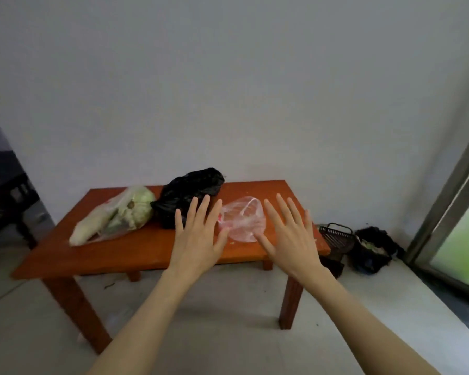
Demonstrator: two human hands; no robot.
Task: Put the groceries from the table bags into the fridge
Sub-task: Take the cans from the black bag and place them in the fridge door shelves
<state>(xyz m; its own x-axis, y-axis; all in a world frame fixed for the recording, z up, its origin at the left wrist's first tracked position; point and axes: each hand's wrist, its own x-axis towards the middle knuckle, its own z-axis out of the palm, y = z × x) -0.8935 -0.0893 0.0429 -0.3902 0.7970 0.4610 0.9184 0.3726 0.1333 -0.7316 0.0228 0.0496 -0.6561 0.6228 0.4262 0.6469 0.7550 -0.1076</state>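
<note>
A low orange-brown wooden table stands at mid-frame against the pale wall, and on it, left to right, lie a clear plastic bag of pale green vegetables, a crumpled black plastic bag at the back and a thin pink plastic bag. The left hand and the right hand, both spread flat, are raised in front of the table, either side of the pink bag. On the floor beyond the table's right end sit a dark slatted plastic basket and, further right, a dark heap of bags beside the metal door frame at the right edge.

Grey wall, pale floor

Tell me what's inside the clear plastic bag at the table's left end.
The clear plastic bag shows a pale green round cabbage and a long whitish vegetable, maybe a radish. Anything beneath them is covered.
</note>
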